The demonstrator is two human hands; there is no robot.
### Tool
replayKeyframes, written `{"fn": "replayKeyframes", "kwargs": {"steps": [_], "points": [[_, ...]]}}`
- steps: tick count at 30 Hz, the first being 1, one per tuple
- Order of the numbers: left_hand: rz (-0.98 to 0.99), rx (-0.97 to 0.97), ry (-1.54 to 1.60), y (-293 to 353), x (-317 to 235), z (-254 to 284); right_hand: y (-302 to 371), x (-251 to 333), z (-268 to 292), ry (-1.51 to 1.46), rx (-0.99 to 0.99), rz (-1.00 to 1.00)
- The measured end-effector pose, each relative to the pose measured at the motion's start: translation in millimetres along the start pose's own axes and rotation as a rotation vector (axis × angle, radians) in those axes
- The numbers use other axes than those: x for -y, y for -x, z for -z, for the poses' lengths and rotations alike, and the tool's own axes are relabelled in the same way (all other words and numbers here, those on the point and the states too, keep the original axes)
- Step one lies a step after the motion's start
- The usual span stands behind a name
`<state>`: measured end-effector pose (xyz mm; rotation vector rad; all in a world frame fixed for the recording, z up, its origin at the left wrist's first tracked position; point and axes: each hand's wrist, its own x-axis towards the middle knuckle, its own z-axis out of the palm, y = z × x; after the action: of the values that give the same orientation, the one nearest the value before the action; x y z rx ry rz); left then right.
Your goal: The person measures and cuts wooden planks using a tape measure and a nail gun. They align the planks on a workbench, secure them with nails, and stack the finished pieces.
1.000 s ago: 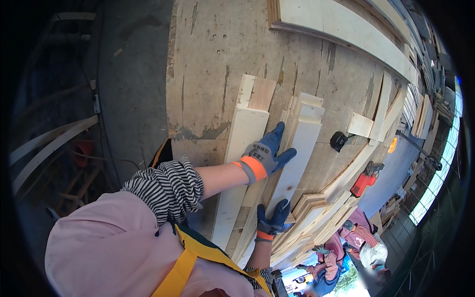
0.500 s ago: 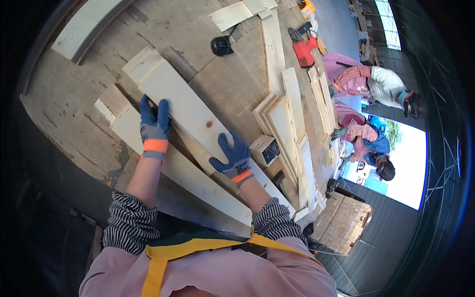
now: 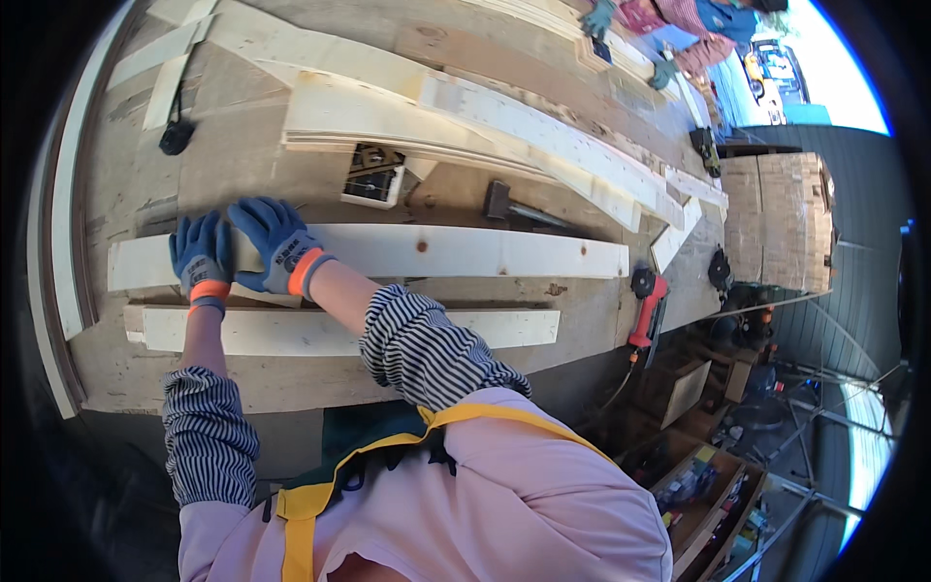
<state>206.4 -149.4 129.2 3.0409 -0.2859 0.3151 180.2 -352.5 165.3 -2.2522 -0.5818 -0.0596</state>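
Broadly, table point(image 3: 291, 378): worn plywood, carrying everything under the fingers.
Long plank point(image 3: 436, 250): pale, flat, running rightward from both gloves.
Second plank point(image 3: 320, 330): parallel, just nearer the body than the fingers.
Left hand point(image 3: 201, 258): fingers spread flat on the plank's left end.
Right hand point(image 3: 276, 242): fingers splayed, pressing beside it.
Risk: likely skewing, since both palms load one end.

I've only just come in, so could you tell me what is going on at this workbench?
A person in blue work gloves has both hands on the left end of a long pale wooden board lying flat on the workbench. The left hand and right hand rest side by side on it. A second board lies parallel, nearer the person. A hammer and a red power tool lie farther right.
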Motion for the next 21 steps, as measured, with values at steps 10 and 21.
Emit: {"fn": "replayKeyframes", "kwargs": {"steps": [10,21], "points": [[-0.052,0.121,-0.177,-7.6,47.5,-39.2,280.8,-121.3,256.5,0.617,0.004,-0.404],[-0.104,0.137,-0.153,-23.7,79.0,-54.7,343.6,-196.6,330.6,0.689,0.45,-0.765]]}}
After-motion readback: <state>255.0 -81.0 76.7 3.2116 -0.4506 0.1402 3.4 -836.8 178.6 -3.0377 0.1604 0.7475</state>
